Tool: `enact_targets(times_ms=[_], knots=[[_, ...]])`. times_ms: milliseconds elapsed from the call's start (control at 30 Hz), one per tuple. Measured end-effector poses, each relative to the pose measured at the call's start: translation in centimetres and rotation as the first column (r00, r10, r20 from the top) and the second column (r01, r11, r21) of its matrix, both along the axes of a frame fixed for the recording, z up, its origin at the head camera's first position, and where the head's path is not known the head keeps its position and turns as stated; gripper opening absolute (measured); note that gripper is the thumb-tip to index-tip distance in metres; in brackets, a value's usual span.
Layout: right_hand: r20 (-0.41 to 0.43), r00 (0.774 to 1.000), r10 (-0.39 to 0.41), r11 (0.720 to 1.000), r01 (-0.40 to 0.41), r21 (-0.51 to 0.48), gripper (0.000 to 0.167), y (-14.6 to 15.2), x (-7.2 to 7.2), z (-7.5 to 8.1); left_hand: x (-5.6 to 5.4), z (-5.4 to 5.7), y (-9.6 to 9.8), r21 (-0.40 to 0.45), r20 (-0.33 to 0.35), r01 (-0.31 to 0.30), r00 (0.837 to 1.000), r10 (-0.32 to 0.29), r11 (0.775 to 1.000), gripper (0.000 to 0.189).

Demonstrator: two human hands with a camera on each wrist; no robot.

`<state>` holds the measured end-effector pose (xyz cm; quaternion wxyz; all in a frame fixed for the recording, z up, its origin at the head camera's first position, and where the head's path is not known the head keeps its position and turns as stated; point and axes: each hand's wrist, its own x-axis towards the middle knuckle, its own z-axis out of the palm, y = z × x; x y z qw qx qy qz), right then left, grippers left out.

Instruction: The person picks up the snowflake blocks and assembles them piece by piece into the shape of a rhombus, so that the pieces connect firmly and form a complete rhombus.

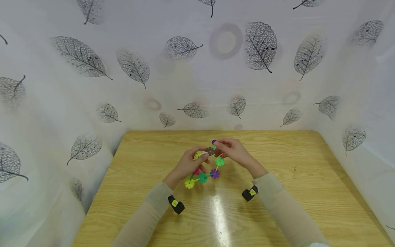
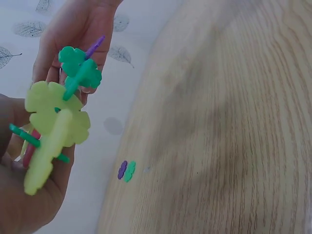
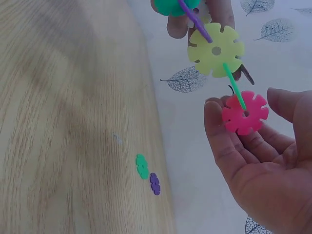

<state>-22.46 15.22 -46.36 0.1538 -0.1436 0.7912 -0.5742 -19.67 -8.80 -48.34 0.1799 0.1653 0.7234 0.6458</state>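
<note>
A chain of notched, flower-shaped plastic discs in several colours hangs from my left hand above the table. The thumb and fingers of that hand pinch it near a brown disc. In the left wrist view, yellow discs and green discs of the chain cover part of the hands. My right hand is just right of the brown disc, its fingers loosely bent. In the right wrist view, a pink disc overlaps the right fingers, beside the thumb; its edge joins a green disc under a yellow disc.
Past the hands, a loose purple disc and a loose green disc lie side by side near the far edge of the wooden table. White leaf-print cloth surrounds the table at the back and sides.
</note>
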Motion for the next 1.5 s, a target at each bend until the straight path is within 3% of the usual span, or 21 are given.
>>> enact_targets(times_ms=[400, 700, 1067, 1300, 1500], knots=[[0.028, 1.0, -0.004, 1.0, 0.004, -0.022, 0.044, -0.1, -0.2, -0.1, 0.1, 0.1, -0.2, -0.035, -0.023, -0.069, 0.997, 0.068, 0.997, 0.039], [0.01, 0.996, -0.089, 0.995, 0.09, -0.041, 0.044, 0.1, -1.8, -2.0, 0.2, 0.2, -0.3, -0.044, -0.027, -0.095, 0.995, 0.094, 0.995, 0.036], [-0.089, 0.984, -0.153, 0.975, 0.165, 0.148, 0.035, 0.2, -3.1, -4.1, 0.2, -0.2, -0.6, -0.058, -0.02, -0.089, 0.996, 0.088, 0.994, 0.035], [-0.198, 0.975, -0.098, 0.956, 0.148, 0.252, 0.026, 0.1, -4.4, -6.3, 0.2, -0.5, -0.8, -0.065, -0.018, -0.088, 0.996, 0.087, 0.994, 0.034], [-0.2, 0.978, -0.051, 0.95, 0.11, 0.293, 0.027, -0.3, -4.6, -7.3, 0.3, -0.4, -1.0, -0.065, -0.015, -0.084, 0.996, 0.083, 0.994, 0.034]])
